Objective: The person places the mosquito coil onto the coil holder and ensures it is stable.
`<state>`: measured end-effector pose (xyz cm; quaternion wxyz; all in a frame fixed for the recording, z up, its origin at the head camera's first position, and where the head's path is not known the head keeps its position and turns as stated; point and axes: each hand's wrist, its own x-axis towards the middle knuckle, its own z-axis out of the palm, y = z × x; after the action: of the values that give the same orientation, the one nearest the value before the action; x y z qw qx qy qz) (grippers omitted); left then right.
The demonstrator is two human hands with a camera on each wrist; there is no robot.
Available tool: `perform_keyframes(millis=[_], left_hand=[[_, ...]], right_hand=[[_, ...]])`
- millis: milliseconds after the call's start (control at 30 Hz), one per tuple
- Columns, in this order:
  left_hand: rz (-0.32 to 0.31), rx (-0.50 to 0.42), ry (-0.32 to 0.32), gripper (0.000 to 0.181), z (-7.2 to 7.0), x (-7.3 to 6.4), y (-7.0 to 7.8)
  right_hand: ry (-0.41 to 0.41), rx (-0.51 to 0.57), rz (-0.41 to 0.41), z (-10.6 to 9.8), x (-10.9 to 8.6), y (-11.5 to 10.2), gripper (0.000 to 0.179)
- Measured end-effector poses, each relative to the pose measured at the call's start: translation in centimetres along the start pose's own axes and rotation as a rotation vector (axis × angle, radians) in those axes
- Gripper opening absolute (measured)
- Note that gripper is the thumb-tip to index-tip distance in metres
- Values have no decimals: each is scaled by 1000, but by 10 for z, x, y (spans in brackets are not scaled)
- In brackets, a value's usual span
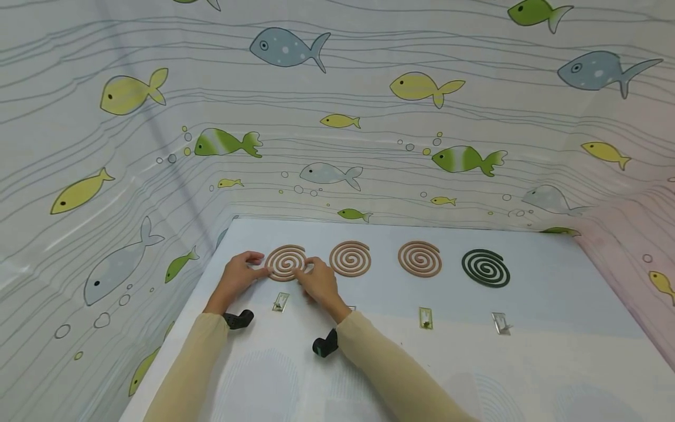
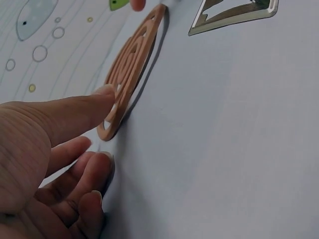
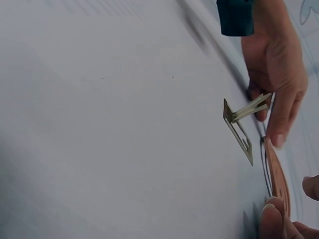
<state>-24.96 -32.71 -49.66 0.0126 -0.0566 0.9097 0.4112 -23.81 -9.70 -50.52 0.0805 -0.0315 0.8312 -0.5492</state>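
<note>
A brown mosquito coil (image 1: 286,262) lies leftmost in a row on the white table, between both hands. On its left side, the left hand (image 1: 239,278) touches the rim with the thumb; in the left wrist view its other fingers (image 2: 94,172) are loosely bent and apart from the coil. At the right-hand rim, the right hand (image 1: 320,284) pinches the coil with thumb and fingers. A narrow shadow runs under the coil's near edge in the left wrist view. A small metal coil stand (image 1: 280,302) with a raised prong sits just in front of it.
Farther right lie two more brown coils (image 1: 350,259) (image 1: 419,259) and a dark green coil (image 1: 486,268). Metal stands (image 1: 425,318) (image 1: 501,324) sit in front of them; another is mostly hidden behind the right wrist. Fish-patterned sheeting (image 1: 369,140) walls the table's back and sides.
</note>
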Motion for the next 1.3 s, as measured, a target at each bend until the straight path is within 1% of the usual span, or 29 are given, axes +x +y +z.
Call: perform_keyframes(millis=[167, 233, 367, 567, 733, 833, 933, 1100, 1200, 1300], left_hand=[[3, 10, -18, 58, 2, 2, 1], [11, 19, -29, 56, 3, 2, 1], [20, 34, -44, 54, 4, 2, 2], [13, 31, -56, 55, 6, 2, 4], [1, 20, -64, 57, 7, 2, 5], [-15, 3, -63, 57, 7, 1, 6], [-18, -25, -55, 56, 7, 1, 6], [-12, -92, -49, 57, 9, 1, 8], [-4, -66, -43, 60, 10, 1, 8], [17, 9, -60, 65, 8, 0, 7]], right_hand=[[-16, -25, 32, -2, 5, 1, 59], [-21, -18, 38, -3, 6, 2, 60], [-41, 18, 36, -5, 7, 4, 58], [-54, 69, 9, -7, 9, 7, 51], [-62, 136, 38, -8, 9, 8, 46], [-69, 178, 65, -9, 8, 7, 43], [-76, 205, 67, -10, 8, 7, 41], [-80, 183, 40, -8, 8, 8, 42], [-77, 165, 35, -7, 9, 8, 50], [-80, 164, 39, -6, 10, 8, 57]])
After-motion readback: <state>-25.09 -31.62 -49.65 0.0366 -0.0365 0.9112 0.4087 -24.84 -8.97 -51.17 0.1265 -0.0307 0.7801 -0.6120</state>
